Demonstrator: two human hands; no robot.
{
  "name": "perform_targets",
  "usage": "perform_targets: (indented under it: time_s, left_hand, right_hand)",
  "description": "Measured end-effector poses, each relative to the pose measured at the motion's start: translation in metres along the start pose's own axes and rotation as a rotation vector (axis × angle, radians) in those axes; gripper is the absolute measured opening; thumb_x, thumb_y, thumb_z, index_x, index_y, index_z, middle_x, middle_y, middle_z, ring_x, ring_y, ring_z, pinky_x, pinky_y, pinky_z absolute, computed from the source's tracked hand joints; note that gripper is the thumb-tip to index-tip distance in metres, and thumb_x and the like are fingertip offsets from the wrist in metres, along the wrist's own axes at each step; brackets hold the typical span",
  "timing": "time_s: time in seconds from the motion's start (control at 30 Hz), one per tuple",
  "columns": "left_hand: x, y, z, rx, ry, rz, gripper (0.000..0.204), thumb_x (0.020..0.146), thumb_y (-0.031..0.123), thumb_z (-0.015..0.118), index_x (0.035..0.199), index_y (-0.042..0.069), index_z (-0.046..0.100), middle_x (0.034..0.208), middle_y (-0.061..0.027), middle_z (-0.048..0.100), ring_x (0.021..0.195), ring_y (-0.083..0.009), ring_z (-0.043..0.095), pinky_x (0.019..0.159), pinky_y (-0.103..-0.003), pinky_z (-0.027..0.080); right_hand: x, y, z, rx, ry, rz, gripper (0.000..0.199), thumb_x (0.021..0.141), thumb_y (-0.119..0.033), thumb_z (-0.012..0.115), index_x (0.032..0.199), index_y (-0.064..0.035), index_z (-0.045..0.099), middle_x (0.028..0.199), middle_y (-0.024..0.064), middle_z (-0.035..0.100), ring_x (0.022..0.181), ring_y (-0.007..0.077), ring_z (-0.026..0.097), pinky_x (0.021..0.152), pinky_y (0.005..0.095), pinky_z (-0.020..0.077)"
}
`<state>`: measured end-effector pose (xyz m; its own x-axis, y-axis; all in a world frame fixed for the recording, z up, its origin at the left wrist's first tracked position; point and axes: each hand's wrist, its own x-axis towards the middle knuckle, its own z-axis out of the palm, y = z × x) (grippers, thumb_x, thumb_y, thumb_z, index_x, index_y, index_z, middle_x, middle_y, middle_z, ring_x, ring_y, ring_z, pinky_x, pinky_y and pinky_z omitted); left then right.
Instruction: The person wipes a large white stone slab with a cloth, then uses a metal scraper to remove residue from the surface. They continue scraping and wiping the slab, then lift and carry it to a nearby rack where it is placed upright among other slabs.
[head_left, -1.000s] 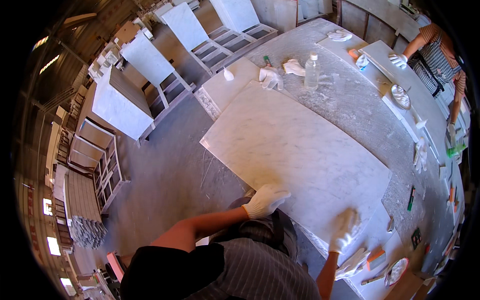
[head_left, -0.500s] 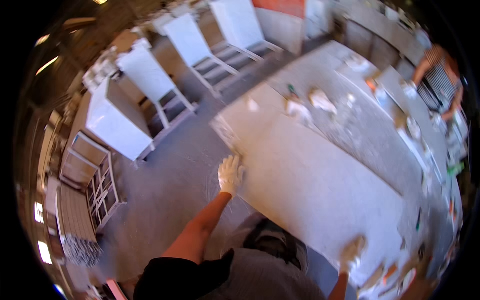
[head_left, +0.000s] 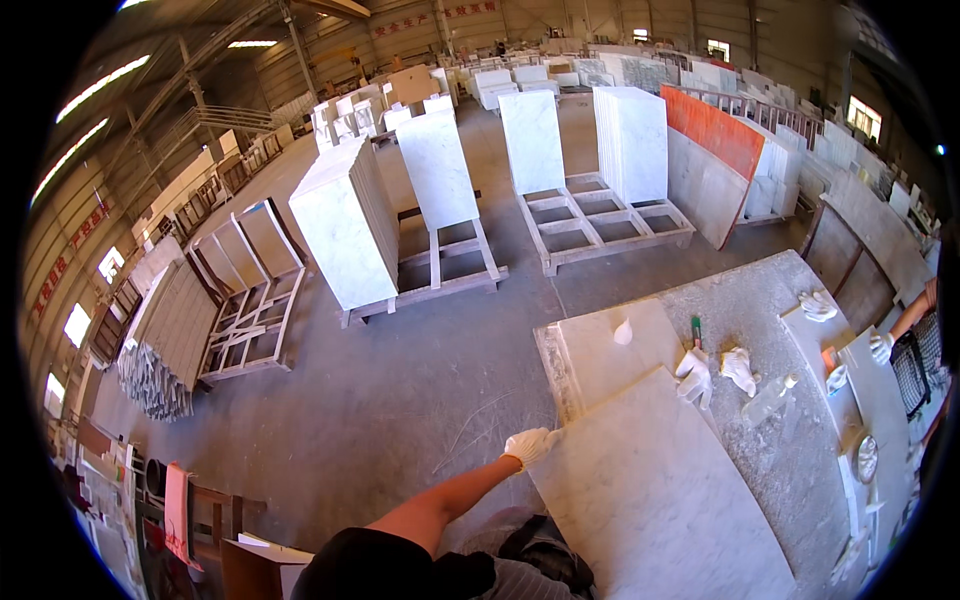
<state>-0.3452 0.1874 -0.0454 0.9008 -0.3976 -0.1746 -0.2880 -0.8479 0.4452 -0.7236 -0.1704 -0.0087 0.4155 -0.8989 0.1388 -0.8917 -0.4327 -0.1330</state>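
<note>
A large pale marble slab (head_left: 660,490) with faint grey veins fills the lower right, directly in front of me. My left hand (head_left: 532,446), in a white glove, grips the slab's left edge, with the fingers partly hidden at that edge. My right hand is out of view. Another pale slab (head_left: 590,345) shows past the far edge of the marble slab, lying on the dusty worktable (head_left: 735,300). A white drop-shaped piece (head_left: 623,332) rests on that farther slab.
White gloves (head_left: 694,375), a green-handled tool (head_left: 696,330) and a clear bottle (head_left: 768,398) lie on the worktable. A co-worker's gloved hand (head_left: 881,347) is at the far right. Stacked marble slabs (head_left: 350,230) and a low pallet frame (head_left: 600,225) stand across the floor.
My view has swung left and up. The marble slab now sits apart from the slab beneath, which shows past its far edge. My right hand, earlier on the slab, has left the view.
</note>
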Motion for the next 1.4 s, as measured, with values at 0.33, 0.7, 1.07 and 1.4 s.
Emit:
perform_targets:
  time_s: [0.33, 0.7, 1.07, 1.4]
  left_hand:
    - [0.033, 0.01, 0.014, -0.115, -0.11, -0.283, 0.074, 0.096, 0.063, 0.036, 0.112, -0.001, 0.068, 0.116, -0.0301, 0.064, 0.112, -0.0447, 0.062, 0.094, -0.052, 0.047]
    - [-0.034, -0.085, 0.044, 0.117, -0.243, 0.111, 0.041, 0.103, 0.023, 0.039, 0.139, 0.008, 0.053, 0.13, -0.0202, 0.061, 0.116, -0.0341, 0.06, 0.099, -0.044, 0.047]
    - [-0.07, 0.028, -0.005, -0.074, -0.001, -0.511, 0.086, 0.095, 0.07, 0.024, 0.109, 0.0, 0.07, 0.111, -0.0293, 0.066, 0.11, -0.0468, 0.061, 0.094, -0.05, 0.045]
    - [-0.082, 0.029, 0.012, -0.016, 0.239, -0.516, 0.073, 0.101, 0.06, 0.027, 0.114, 0.003, 0.07, 0.11, -0.0227, 0.069, 0.104, -0.0441, 0.064, 0.091, -0.05, 0.048]
  right_hand:
    - [0.03, 0.027, 0.014, 0.055, 0.001, 0.018, 0.059, 0.096, -0.037, 0.055, 0.14, 0.0013, 0.048, 0.141, 0.0194, 0.051, 0.134, 0.0363, 0.044, 0.115, 0.0477, 0.0315]
    - [0.027, 0.241, 0.069, 0.18, 0.069, 0.292, 0.064, 0.097, -0.044, 0.056, 0.14, 0.002, 0.046, 0.14, 0.0211, 0.052, 0.132, 0.0364, 0.046, 0.114, 0.0476, 0.0339]
    - [0.002, 0.238, 0.024, 0.032, 0.02, 0.566, 0.063, 0.095, -0.051, 0.053, 0.144, -0.0117, 0.046, 0.129, 0.0257, 0.058, 0.12, 0.0429, 0.052, 0.101, 0.0534, 0.0429]
    - [0.0, 0.22, 0.029, -0.032, 0.091, 0.539, 0.059, 0.095, -0.048, 0.055, 0.142, -0.0126, 0.048, 0.129, 0.0223, 0.057, 0.118, 0.043, 0.052, 0.1, 0.0517, 0.0431]
